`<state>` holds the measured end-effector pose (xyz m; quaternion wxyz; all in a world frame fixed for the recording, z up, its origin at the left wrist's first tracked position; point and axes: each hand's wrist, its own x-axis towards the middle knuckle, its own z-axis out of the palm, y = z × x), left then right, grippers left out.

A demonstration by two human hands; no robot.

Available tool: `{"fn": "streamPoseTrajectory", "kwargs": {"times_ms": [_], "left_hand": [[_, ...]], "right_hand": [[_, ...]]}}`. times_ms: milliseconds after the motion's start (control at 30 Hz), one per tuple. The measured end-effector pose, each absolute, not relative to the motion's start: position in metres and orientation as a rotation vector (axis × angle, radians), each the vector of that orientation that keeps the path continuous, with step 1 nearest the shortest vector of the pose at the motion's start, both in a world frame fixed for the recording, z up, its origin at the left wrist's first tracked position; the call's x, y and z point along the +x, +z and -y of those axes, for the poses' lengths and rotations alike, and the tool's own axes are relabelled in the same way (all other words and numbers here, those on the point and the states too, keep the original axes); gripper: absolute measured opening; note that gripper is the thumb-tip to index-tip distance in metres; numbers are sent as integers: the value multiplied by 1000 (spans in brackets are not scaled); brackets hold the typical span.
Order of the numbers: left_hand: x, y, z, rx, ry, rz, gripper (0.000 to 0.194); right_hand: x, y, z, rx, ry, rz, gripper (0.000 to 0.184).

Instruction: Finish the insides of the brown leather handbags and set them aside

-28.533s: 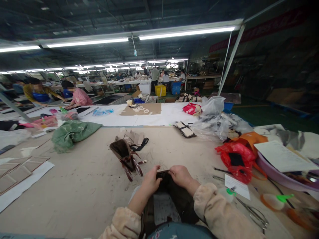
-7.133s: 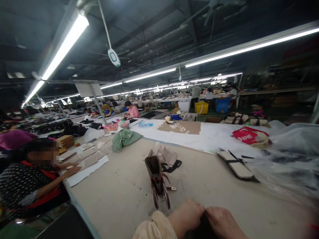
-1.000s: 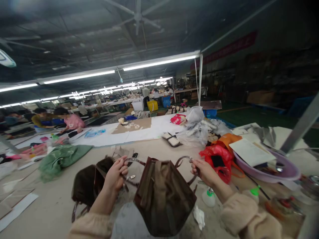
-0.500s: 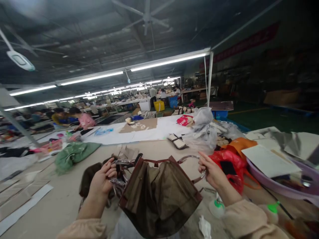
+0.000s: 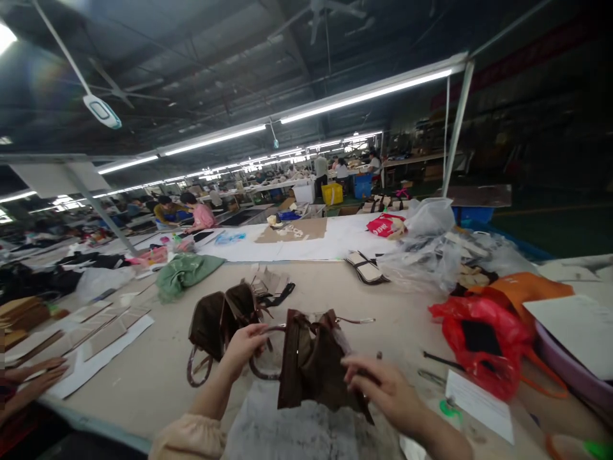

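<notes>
A brown bag (image 5: 299,374) sits over the near tabletop (image 5: 158,358), between the hands; probably light and soft-sided, best lifted by both handles. The left hand (image 5: 245,348) pinches one handle (image 5: 266,375); the right hand's (image 5: 383,383) fingers are loosely parted beside the bag. Similar bags (image 5: 208,326) stand leftward.

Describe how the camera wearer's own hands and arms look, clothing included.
The left hand and right hand are bare, with no gloves visible. A loose, wrinkled, plain cream sleeve covers part of the left forearm; no right sleeve shows within the picture.
</notes>
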<state>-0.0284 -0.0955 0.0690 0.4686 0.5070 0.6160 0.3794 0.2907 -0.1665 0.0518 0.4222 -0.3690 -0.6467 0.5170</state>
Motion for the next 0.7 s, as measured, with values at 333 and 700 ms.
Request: {"fn": "streamPoseTrajectory", "kwargs": {"times_ms": [333,700], "left_hand": [[-49,-11,116,1475,253,-1874,61],[-64,-9,105,2159,-22,-1773,32]], "right_hand": [[236,-36,204,-834,1853,2117,28],[170,-18,203,-957,1778,2340,18]]}}
